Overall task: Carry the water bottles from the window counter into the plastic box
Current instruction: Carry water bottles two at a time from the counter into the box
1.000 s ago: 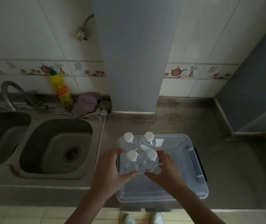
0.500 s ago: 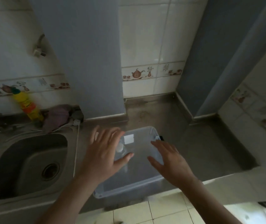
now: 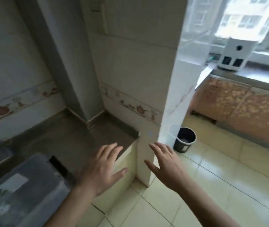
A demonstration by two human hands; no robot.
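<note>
The clear plastic box (image 3: 32,182) lies at the lower left on the grey kitchen counter (image 3: 61,136), blurred; the bottles inside it cannot be made out. My left hand (image 3: 102,169) hovers with fingers spread over the counter's right end, holding nothing. My right hand (image 3: 166,163) is also spread and empty, in front of a white tiled pillar (image 3: 174,99). The window counter (image 3: 261,77) runs along the upper right under the window; no water bottles show on its visible part.
A white box-shaped device (image 3: 232,54) stands on the window counter. A dark bin (image 3: 185,140) sits on the tiled floor (image 3: 228,177) behind the pillar. Orange patterned cupboard fronts (image 3: 238,105) run below the window counter.
Both hands let go of the bottles in the box and drew away, fingers spread. The view has swung right, from the sink and box toward the pillar and window.
</note>
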